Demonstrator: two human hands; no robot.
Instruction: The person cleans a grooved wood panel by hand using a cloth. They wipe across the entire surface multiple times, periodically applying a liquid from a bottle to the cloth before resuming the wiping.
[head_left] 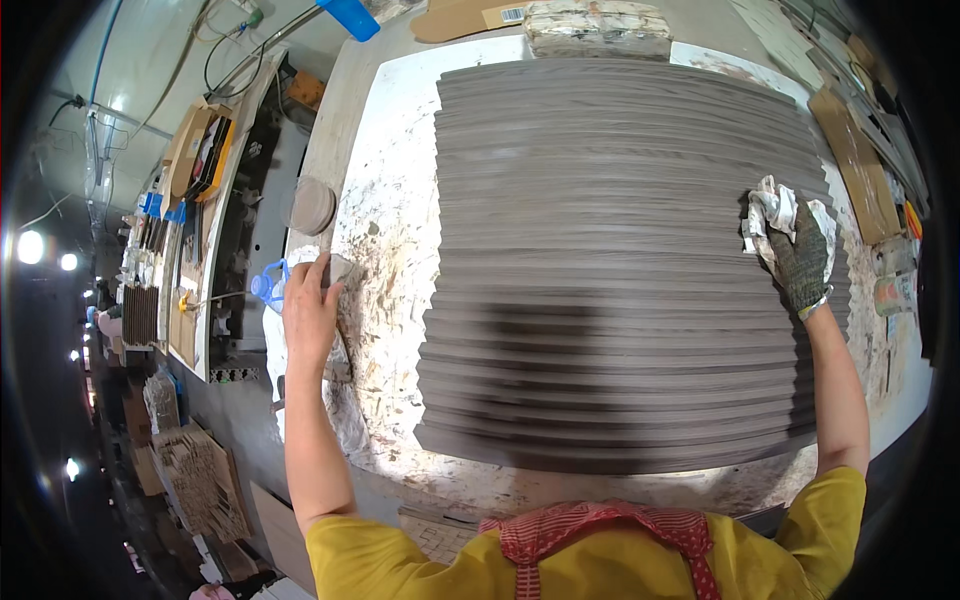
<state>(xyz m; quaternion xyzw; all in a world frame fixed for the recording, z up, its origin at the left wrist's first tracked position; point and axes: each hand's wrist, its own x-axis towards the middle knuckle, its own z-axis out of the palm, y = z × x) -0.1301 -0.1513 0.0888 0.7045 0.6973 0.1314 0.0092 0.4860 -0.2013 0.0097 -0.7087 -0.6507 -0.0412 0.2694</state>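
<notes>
A wide stack of grey-brown wood-grain strips [620, 270] with a ridged surface lies before me. My right hand [803, 265], in a dark knitted glove, presses a crumpled white rag [775, 212] on the strips near their right edge. At the left edge of the table, my bare left hand [312, 305] reaches forward with fingers stretched and thumb apart. Beside it is a clear plastic jug with a blue handle [268, 283], partly hidden by the hand. A pale block or pad [343, 268] lies by its fingertips; whether they touch it is unclear.
A stained white board [385, 290] lies under the strips. Round discs [313, 206] sit beyond my left hand. A wrapped bundle [598, 30] lies at the far edge. Cardboard [853, 165] and a jar [895, 295] stand at right. A shelf with tools [190, 220] stands at left.
</notes>
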